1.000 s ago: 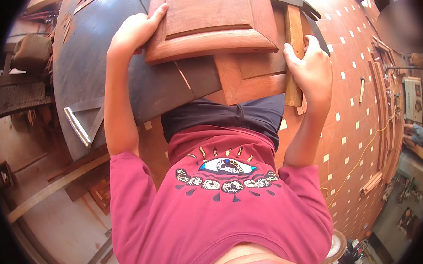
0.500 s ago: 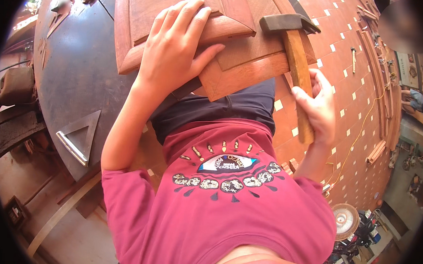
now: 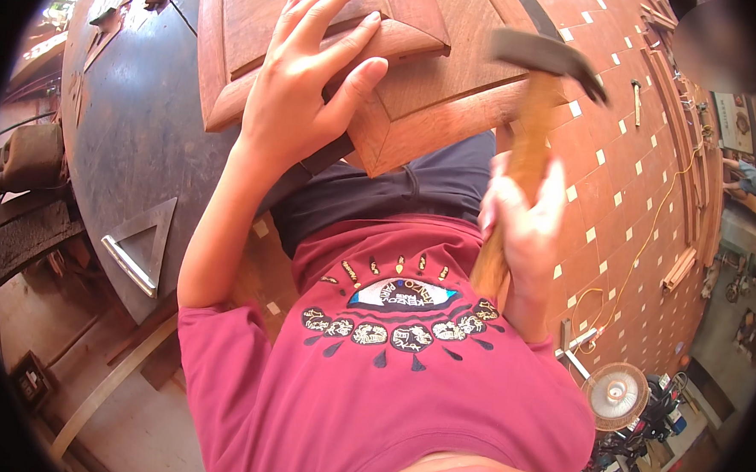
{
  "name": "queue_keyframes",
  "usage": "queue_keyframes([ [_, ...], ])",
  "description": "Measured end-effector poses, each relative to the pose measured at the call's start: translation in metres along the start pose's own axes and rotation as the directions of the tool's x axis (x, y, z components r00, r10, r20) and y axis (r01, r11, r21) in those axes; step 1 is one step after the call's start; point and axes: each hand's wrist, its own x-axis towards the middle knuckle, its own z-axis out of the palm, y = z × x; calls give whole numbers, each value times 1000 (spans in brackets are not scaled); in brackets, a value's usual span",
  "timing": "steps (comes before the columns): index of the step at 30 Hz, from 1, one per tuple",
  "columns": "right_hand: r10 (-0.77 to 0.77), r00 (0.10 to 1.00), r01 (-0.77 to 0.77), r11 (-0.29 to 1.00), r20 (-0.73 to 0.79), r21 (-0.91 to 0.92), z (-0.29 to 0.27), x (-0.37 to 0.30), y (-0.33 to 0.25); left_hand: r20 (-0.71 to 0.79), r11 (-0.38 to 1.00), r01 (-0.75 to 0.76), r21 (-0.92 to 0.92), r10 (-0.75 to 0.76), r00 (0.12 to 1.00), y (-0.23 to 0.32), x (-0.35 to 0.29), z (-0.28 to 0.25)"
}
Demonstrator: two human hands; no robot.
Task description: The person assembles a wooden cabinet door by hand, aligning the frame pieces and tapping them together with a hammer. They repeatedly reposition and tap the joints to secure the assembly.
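Workshop floor (image 3: 603,175) of red-brown tiles, with small pale squares set into it, spreads on our right side, and a dark worktable (image 3: 142,164) with a worn top occupies our left. Nearest to us is our dark red shirt (image 3: 412,400), which carries an embroidered eye on the front, and after it come our dark trousers (image 3: 449,180). Our left hand (image 3: 309,87) is spread with the palm downward over the lower border of the upper wooden panel (image 3: 244,15); its fingers are apart and do not grasp anything, and its thumb points toward the lower wooden panel (image 3: 454,82). This second panel lies partly under the first one and shows its corner turned to our body. Our right hand (image 3: 524,214) is closed firmly around the wooden handle of a hammer (image 3: 533,133). The hammer's dark head is upward, near the right side of the lower panel, and it is somewhat blurred; we cannot tell how high it is above the wood. On the near part of the worktable we see a triangular tool (image 3: 133,264) with a bright metal edge. Farther to the right, a yellow cord (image 3: 651,242) runs over the tiles, a round fan (image 3: 616,392) stands near cluttered objects, another hammer (image 3: 636,104) lies on the floor, and long wooden strips (image 3: 682,149) are placed beyond it. Near the far right rim, another person (image 3: 747,177) is visible, quite small.
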Motion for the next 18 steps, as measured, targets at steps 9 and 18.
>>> queue_keyframes([
  [9,-156,980,172,976,-125,132,7,3,-7,-42,996,45,-77,-48,998,0,-2,-1],
  [18,4,1000,-5,996,10,86,51,-8,15,-50,996,-45,74,49,998,0,4,-8],
])
